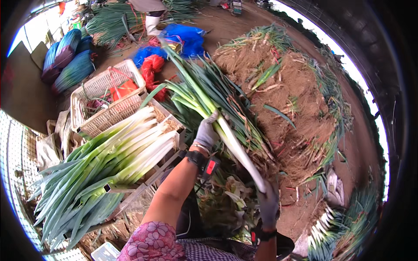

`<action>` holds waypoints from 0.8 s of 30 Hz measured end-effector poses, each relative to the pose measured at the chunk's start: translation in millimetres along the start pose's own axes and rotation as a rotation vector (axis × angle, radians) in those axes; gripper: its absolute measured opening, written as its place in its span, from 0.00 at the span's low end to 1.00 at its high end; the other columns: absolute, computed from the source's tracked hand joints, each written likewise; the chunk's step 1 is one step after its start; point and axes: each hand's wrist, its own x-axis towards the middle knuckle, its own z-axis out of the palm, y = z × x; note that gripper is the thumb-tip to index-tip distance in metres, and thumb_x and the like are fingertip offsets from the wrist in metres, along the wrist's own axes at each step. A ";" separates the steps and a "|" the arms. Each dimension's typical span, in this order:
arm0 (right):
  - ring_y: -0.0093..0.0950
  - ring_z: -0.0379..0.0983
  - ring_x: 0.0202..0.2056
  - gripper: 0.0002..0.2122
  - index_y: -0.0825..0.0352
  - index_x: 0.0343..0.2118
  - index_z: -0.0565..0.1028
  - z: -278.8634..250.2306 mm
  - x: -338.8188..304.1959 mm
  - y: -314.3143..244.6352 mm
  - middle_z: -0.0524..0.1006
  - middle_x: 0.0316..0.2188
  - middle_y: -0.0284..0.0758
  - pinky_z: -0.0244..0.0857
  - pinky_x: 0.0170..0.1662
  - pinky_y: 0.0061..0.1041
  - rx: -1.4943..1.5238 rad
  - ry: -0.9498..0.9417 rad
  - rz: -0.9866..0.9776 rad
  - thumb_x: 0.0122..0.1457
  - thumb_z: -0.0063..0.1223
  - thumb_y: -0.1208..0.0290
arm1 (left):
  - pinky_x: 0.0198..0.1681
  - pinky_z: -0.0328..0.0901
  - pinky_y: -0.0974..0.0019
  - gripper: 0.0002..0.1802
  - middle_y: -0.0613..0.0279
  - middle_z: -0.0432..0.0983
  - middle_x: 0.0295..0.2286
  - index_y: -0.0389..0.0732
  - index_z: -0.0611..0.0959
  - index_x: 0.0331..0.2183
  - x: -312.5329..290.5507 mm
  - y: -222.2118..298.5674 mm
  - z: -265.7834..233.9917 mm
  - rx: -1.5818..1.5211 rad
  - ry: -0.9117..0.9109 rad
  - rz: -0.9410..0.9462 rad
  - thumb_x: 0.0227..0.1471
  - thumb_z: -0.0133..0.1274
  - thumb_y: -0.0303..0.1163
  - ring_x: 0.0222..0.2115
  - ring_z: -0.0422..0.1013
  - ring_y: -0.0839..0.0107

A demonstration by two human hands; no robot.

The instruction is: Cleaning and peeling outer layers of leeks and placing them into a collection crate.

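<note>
Between your two gloved hands runs one long leek, held slantwise over your lap. Your left hand is clenched around it where the white shank meets the green leaves, and your right hand grips the root end low down, fingers closed over the tip. Its green tops fan up and away from you toward a blue bag.

Just beside your left forearm lies a stack of cleaned leeks, white shanks all pointing the same way and resting on a low crate, their leaves spilling down to your left. Judging by that stack, a good share of the work looks done: these stalks are bare and bright, with no loose husk on them.

To your right rises a big mound of brown trimmings, dry skins and roots with a few green scraps mixed in. Beyond it, along the far edge and at your lower right, more leeks lie in heaps that look uncleaned, so plenty seems left.

Behind the crate stands a white plastic basket with something orange inside, next to red netting. Wrapped bundles lie at the far left, and further bundled greens lie at the top, where another person's white boot shows.
</note>
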 end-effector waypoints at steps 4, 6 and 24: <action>0.36 0.77 0.51 0.17 0.72 0.54 0.77 -15.3 -73.1 52.3 0.81 0.51 0.44 0.70 0.58 0.34 0.308 0.000 0.392 0.63 0.58 0.75 | 0.55 0.70 0.47 0.18 0.55 0.79 0.38 0.37 0.77 0.46 -15.1 -28.6 52.7 -0.006 -0.123 0.087 0.64 0.58 0.41 0.43 0.76 0.54; 0.31 0.78 0.48 0.16 0.72 0.53 0.77 2.7 -65.2 46.8 0.82 0.48 0.41 0.70 0.59 0.34 0.389 -0.182 0.354 0.63 0.59 0.74 | 0.56 0.71 0.48 0.17 0.57 0.79 0.39 0.38 0.77 0.47 -31.4 -52.2 66.1 0.045 -0.110 0.029 0.63 0.59 0.38 0.42 0.76 0.56; 0.39 0.62 0.62 0.23 0.67 0.60 0.63 -169.9 68.4 -124.1 0.67 0.51 0.39 0.49 0.73 0.49 1.510 0.085 -0.305 0.67 0.52 0.62 | 0.51 0.64 0.52 0.37 0.55 0.73 0.37 0.36 0.72 0.54 -145.1 -98.2 201.9 1.816 -0.520 0.861 0.42 0.64 0.34 0.41 0.74 0.54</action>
